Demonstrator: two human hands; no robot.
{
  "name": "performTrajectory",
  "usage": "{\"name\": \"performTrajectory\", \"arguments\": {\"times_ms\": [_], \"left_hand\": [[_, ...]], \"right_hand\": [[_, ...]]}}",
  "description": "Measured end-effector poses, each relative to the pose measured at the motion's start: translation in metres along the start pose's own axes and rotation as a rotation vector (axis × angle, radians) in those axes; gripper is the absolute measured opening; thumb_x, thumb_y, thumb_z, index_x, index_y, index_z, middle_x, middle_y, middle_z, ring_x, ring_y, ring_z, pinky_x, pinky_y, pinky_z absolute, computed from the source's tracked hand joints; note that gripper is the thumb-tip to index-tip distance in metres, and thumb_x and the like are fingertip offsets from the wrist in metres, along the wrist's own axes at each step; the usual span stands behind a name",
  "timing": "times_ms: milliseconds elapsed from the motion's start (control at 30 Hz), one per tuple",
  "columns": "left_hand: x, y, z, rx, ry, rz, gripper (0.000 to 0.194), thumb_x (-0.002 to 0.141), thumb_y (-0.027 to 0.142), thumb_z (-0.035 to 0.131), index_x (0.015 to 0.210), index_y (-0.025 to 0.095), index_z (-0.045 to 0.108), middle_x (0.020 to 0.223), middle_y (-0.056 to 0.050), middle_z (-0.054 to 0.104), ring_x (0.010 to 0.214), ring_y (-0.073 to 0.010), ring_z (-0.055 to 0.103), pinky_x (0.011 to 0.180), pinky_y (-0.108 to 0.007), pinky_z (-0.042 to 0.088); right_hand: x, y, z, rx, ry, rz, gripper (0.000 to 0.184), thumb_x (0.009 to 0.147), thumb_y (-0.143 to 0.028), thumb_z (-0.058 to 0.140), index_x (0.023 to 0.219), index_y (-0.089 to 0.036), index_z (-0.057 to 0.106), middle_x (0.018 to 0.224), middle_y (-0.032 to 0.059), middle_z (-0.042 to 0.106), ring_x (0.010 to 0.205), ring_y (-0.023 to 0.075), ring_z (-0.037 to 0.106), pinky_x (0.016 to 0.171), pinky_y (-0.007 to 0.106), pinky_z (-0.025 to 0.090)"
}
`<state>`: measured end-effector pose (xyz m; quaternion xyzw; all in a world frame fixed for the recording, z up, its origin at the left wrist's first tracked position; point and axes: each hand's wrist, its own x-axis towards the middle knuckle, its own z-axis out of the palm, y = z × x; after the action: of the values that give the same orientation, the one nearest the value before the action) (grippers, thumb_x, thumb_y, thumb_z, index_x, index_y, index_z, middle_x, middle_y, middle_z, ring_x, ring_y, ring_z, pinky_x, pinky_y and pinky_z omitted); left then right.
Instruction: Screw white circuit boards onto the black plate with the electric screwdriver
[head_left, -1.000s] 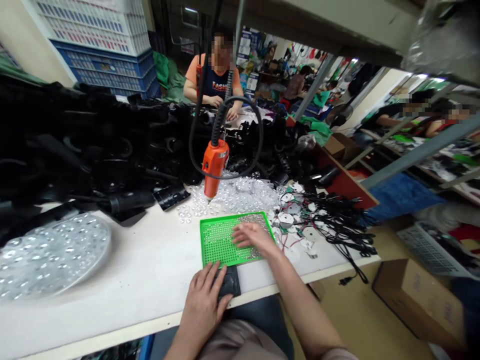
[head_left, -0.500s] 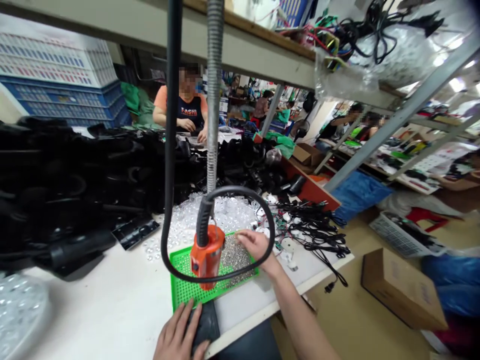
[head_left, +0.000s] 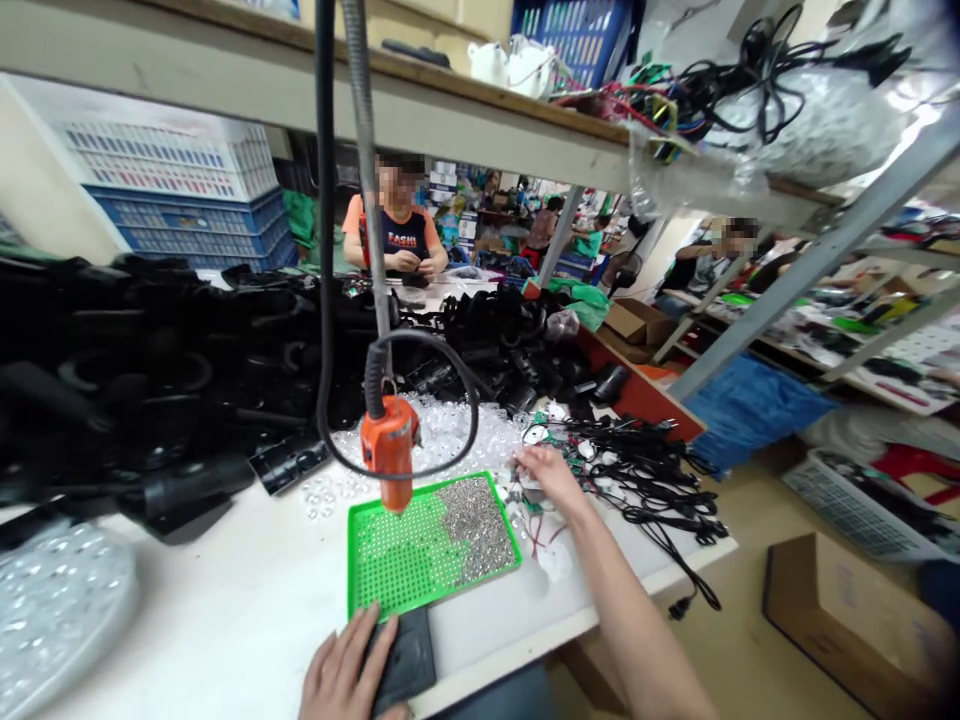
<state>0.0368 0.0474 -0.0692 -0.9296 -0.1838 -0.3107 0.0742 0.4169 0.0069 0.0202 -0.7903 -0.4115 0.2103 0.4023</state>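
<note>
My left hand [head_left: 346, 662] lies with fingers spread and straight along the left side of a flat black plastic part [head_left: 405, 655] at the table's front edge. Touching that part's far end is a green perforated tray [head_left: 390, 575] with a heap of small silvery screws [head_left: 480, 530] in its right half. Beyond the tray's right corner, my right hand [head_left: 551, 477] has its fingers pinched beside clear plastic pieces [head_left: 491, 432] and wired parts [head_left: 536, 435]; what is between the fingertips is too small to name. An orange electric screwdriver [head_left: 390, 455] hangs over the tray.
Black plastic housings [head_left: 150, 370] are piled along the left and back. Black power cords [head_left: 652, 470] lie on the right. A bowl of clear pieces [head_left: 60, 620] stands front left. Overhead runs a shelf beam [head_left: 465, 110]. Across the table sits a co-worker [head_left: 401, 235].
My right hand has moved from the screws to beyond the tray's right corner, fingers now closed. The screwdriver hangs farther from me and left. My left hand stays by the black part; the view has shifted.
</note>
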Motion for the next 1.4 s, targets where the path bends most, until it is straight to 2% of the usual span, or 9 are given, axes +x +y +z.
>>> {"name": "performTrajectory", "arguments": {"times_ms": [167,333,433,533,667,800,933,1167,1400], "left_hand": [[0.017,0.023,-0.031,-0.247,0.069,-0.351,0.038,0.091,0.027,0.051,0.128,0.025,0.058,0.109,-0.007,0.069,0.100,-0.0226,0.062,0.087,-0.035,0.044],[0.047,0.043,-0.052,-1.028,-0.227,-0.850,0.036,0.094,0.043,0.047,0.112,0.019,0.066,0.093,-0.005,0.071,0.084,-0.0185,0.064,0.078,-0.030,0.050],[0.044,0.047,-0.060,-1.385,-0.337,-1.066,0.044,0.087,0.055,0.053,0.088,0.014,0.069,0.070,-0.002,0.064,0.064,-0.0136,0.055,0.064,-0.025,0.046],[0.026,0.048,-0.072,-1.588,-0.493,-1.142,0.048,0.081,0.059,0.059,0.082,0.013,0.069,0.063,0.001,0.058,0.055,-0.0088,0.045,0.056,-0.021,0.038],[0.008,0.045,-0.082,-1.519,-0.616,-1.039,0.052,0.092,0.057,0.043,0.085,0.013,0.071,0.071,-0.004,0.065,0.060,-0.0120,0.053,0.060,-0.024,0.045],[0.001,0.033,-0.069,-0.786,-0.295,-0.776,0.038,0.096,0.045,0.043,0.102,0.020,0.071,0.104,-0.009,0.070,0.096,-0.0209,0.062,0.086,-0.037,0.049],[-0.006,0.024,-0.047,-0.383,-0.174,-0.387,0.024,0.092,0.035,0.055,0.109,0.024,0.069,0.107,-0.008,0.069,0.099,-0.0228,0.061,0.082,-0.037,0.050],[-0.014,0.027,-0.034,-0.343,0.005,-0.309,0.010,0.091,0.026,0.060,0.095,0.021,0.068,0.097,-0.005,0.073,0.093,-0.0182,0.064,0.080,-0.032,0.047],[-0.012,0.026,-0.035,-0.257,0.036,-0.270,0.009,0.090,0.026,0.061,0.089,0.020,0.069,0.094,-0.004,0.074,0.090,-0.0204,0.062,0.077,-0.032,0.045]], "right_hand": [[-0.079,-0.025,0.031,0.258,-0.253,0.007,0.048,0.084,-0.057,0.051,0.084,-0.014,0.071,0.073,0.0075,0.071,0.061,0.0143,0.060,0.059,0.025,0.046],[-0.151,-0.055,0.084,0.470,-0.559,0.040,0.036,0.084,-0.051,0.058,0.079,-0.018,0.073,0.071,0.0036,0.071,0.062,0.0150,0.061,0.061,0.027,0.049],[-0.182,-0.063,0.099,0.259,-0.413,-0.187,0.027,0.090,-0.038,0.054,0.084,-0.022,0.074,0.074,0.0034,0.073,0.068,0.0179,0.065,0.064,0.030,0.052],[-0.202,-0.061,0.097,-0.084,-0.153,-0.687,0.020,0.090,-0.022,0.055,0.100,-0.026,0.071,0.093,0.0052,0.075,0.086,0.0211,0.065,0.075,0.035,0.052],[-0.206,-0.056,0.094,-0.224,-0.161,-1.060,0.026,0.090,-0.011,0.052,0.111,-0.021,0.066,0.100,0.0046,0.075,0.091,0.0191,0.063,0.075,0.033,0.048],[-0.193,-0.053,0.106,-0.376,-0.035,-1.032,0.024,0.090,-0.009,0.051,0.108,-0.018,0.064,0.093,0.0063,0.074,0.086,0.0200,0.062,0.075,0.035,0.044],[-0.184,-0.056,0.123,-0.590,0.013,-0.998,0.021,0.090,-0.006,0.048,0.100,-0.014,0.065,0.080,0.0069,0.070,0.075,0.0204,0.056,0.071,0.037,0.039],[-0.197,-0.062,0.139,-0.778,0.076,-0.844,0.024,0.088,-0.004,0.047,0.103,-0.014,0.064,0.078,0.0082,0.065,0.076,0.0228,0.051,0.076,0.040,0.038],[-0.201,-0.060,0.147,-0.790,0.044,-0.758,0.020,0.086,-0.005,0.051,0.097,-0.015,0.065,0.083,0.0055,0.068,0.080,0.0228,0.054,0.081,0.040,0.039]]}}
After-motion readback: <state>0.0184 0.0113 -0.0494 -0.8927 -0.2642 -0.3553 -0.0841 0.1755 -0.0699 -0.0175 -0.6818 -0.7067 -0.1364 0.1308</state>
